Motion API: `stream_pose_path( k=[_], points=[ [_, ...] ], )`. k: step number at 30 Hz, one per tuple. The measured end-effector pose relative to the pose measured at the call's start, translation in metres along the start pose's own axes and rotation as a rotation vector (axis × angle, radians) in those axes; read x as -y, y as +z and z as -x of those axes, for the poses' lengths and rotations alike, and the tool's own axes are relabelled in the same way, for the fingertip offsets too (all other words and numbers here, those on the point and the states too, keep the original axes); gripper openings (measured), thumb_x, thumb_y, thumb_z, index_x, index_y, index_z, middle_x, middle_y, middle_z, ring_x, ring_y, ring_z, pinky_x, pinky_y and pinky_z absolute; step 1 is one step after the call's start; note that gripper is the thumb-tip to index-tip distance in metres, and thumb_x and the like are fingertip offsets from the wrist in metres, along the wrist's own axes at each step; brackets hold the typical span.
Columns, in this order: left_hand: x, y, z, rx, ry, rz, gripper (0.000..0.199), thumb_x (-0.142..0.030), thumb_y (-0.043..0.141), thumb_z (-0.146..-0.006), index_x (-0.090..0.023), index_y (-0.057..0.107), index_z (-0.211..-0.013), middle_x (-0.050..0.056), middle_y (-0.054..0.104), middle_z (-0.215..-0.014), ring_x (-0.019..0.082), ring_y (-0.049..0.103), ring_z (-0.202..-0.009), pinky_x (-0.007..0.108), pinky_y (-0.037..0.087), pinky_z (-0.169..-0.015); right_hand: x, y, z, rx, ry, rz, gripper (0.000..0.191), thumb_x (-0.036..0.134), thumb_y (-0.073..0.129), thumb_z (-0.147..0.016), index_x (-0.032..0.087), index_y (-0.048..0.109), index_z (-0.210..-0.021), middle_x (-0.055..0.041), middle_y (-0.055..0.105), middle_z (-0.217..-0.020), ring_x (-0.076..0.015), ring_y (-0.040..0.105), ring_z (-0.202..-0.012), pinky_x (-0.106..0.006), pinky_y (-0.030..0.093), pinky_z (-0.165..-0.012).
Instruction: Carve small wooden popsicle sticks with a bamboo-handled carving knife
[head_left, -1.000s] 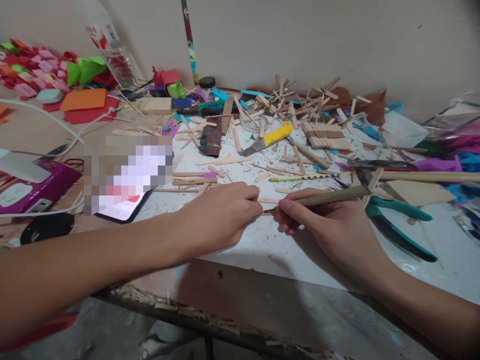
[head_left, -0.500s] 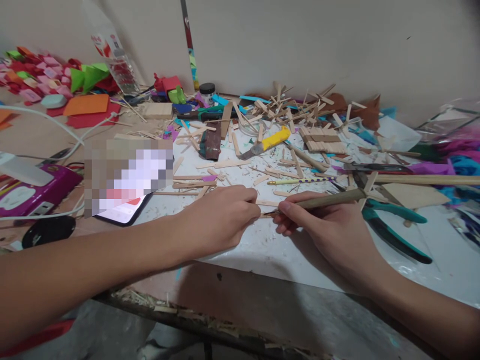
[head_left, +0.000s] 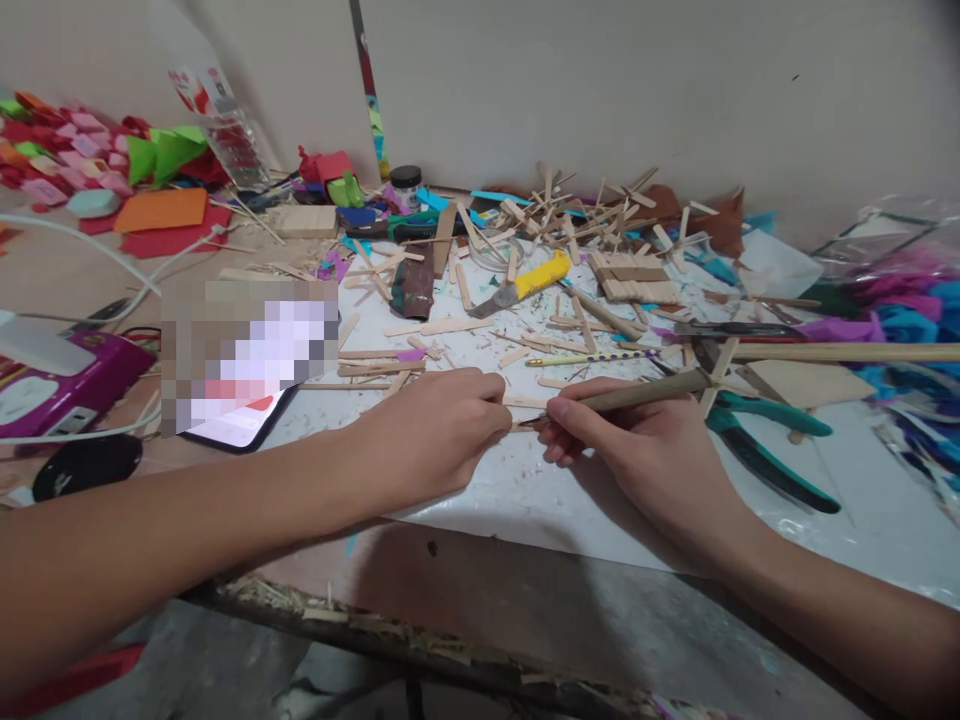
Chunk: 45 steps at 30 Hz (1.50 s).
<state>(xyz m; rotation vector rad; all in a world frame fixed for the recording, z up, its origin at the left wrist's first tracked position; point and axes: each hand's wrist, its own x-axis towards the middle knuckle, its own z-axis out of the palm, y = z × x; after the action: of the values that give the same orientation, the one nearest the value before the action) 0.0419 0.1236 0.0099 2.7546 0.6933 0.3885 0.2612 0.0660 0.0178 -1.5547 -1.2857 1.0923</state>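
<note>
My left hand is closed near the middle of the white work sheet, its fingers pinched on a thin wooden craft stick, which is mostly hidden. My right hand holds a wooden-handled carving knife like a pen. The tool's thin dark tip points left and lies at the stick's end, close to my left fingers; whether it touches cannot be made out. Another flat stick lies just behind, between both hands. Green-handled pliers rest to the right of my right hand.
A yellow utility knife and a patterned pencil lie behind my hands. Loose sticks pile up at the back. To the left are a phone, a purple power strip and white cables. The table's front edge holds shavings.
The whole view has shifted slightly, so everything sits a little further left. Both hands keep nearly the same grip and place relative to each other.
</note>
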Motion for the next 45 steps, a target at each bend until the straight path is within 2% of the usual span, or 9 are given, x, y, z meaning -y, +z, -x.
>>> stream_pose_path(
  k=[8, 12, 15, 18, 21, 25, 29, 37, 45],
  points=[
    [0.0, 0.001, 0.0, -0.005, -0.002, -0.005, 0.025, -0.015, 0.056, -0.105, -0.017, 0.079, -0.097, 0.005, 0.067, -0.094, 0.017, 0.064, -0.085, 0.032, 0.043, -0.072, -0.003, -0.001, 0.002, -0.022, -0.027, -0.023, 0.03, 0.047, 0.083, -0.086, 0.018, 0.076, -0.079, -0.0061, 0.075, -0.068, -0.0175, 0.07, -0.061, -0.028, 0.057, -0.058],
    [0.0, 0.0, 0.0, -0.005, -0.004, -0.012, 0.026, -0.015, 0.055, -0.105, -0.017, 0.078, -0.094, 0.005, 0.067, -0.093, 0.017, 0.064, -0.084, 0.032, 0.043, -0.072, -0.002, -0.003, 0.003, -0.061, -0.069, -0.033, 0.029, 0.05, 0.082, -0.088, 0.021, 0.08, -0.09, -0.0034, 0.074, -0.068, -0.0154, 0.067, -0.059, -0.027, 0.055, -0.056],
    [0.0, 0.0, 0.0, -0.002, -0.006, -0.014, 0.026, -0.015, 0.054, -0.105, -0.016, 0.078, -0.095, 0.006, 0.068, -0.095, 0.018, 0.066, -0.087, 0.033, 0.045, -0.074, 0.0, -0.004, 0.003, -0.085, -0.098, 0.046, 0.025, 0.046, 0.088, -0.083, 0.025, 0.084, -0.096, -0.0046, 0.08, -0.077, -0.0159, 0.07, -0.064, -0.027, 0.057, -0.058],
    [0.002, 0.0, 0.001, -0.006, -0.016, -0.015, 0.026, -0.016, 0.053, -0.106, -0.016, 0.078, -0.098, 0.006, 0.069, -0.096, 0.019, 0.067, -0.089, 0.034, 0.046, -0.075, 0.001, -0.003, 0.004, -0.071, -0.098, 0.086, 0.026, 0.046, 0.087, -0.08, 0.027, 0.084, -0.098, -0.0061, 0.083, -0.087, -0.021, 0.077, -0.07, -0.031, 0.062, -0.061],
    [0.004, 0.001, 0.001, -0.017, -0.02, -0.017, 0.025, -0.016, 0.053, -0.106, -0.016, 0.078, -0.1, 0.006, 0.068, -0.095, 0.02, 0.066, -0.088, 0.034, 0.045, -0.075, 0.002, -0.003, 0.007, -0.086, -0.109, 0.15, 0.022, 0.046, 0.084, -0.08, 0.025, 0.083, -0.088, -0.0059, 0.081, -0.078, -0.0219, 0.076, -0.066, -0.031, 0.06, -0.058],
    [0.005, 0.001, 0.0, -0.024, -0.018, -0.022, 0.024, -0.016, 0.054, -0.106, -0.017, 0.077, -0.104, 0.006, 0.068, -0.096, 0.019, 0.064, -0.087, 0.034, 0.043, -0.073, 0.003, -0.002, 0.011, -0.165, -0.218, 0.319, 0.014, 0.038, 0.083, -0.078, 0.025, 0.08, -0.074, -0.0044, 0.079, -0.07, -0.0191, 0.072, -0.06, -0.028, 0.054, -0.052],
    [0.004, 0.0, 0.0, -0.009, -0.013, -0.038, 0.025, -0.017, 0.054, -0.106, -0.016, 0.077, -0.095, 0.006, 0.066, -0.093, 0.018, 0.061, -0.083, 0.034, 0.041, -0.071, 0.001, -0.002, 0.011, -0.153, -0.257, 0.364, 0.009, 0.034, 0.079, -0.083, 0.026, 0.08, -0.079, -0.0039, 0.08, -0.075, -0.0191, 0.072, -0.06, -0.03, 0.054, -0.052],
    [0.005, 0.0, 0.002, -0.02, -0.018, -0.025, 0.025, -0.017, 0.053, -0.106, -0.017, 0.076, -0.097, 0.006, 0.066, -0.097, 0.018, 0.062, -0.087, 0.034, 0.043, -0.073, 0.001, 0.0, 0.01, -0.138, -0.3, 0.447, 0.006, 0.032, 0.081, -0.081, 0.026, 0.081, -0.08, -0.0039, 0.082, -0.08, -0.0209, 0.075, -0.064, -0.03, 0.056, -0.053],
    [0.003, 0.003, 0.002, -0.007, -0.046, -0.027, 0.025, -0.018, 0.053, -0.107, -0.017, 0.077, -0.102, 0.006, 0.068, -0.101, 0.02, 0.064, -0.092, 0.036, 0.043, -0.073, 0.001, 0.001, 0.01, -0.14, -0.278, 0.44, 0.01, 0.033, 0.078, -0.08, 0.026, 0.079, -0.074, -0.0011, 0.078, -0.068, -0.0168, 0.068, -0.055, -0.027, 0.051, -0.049]
  ],
)
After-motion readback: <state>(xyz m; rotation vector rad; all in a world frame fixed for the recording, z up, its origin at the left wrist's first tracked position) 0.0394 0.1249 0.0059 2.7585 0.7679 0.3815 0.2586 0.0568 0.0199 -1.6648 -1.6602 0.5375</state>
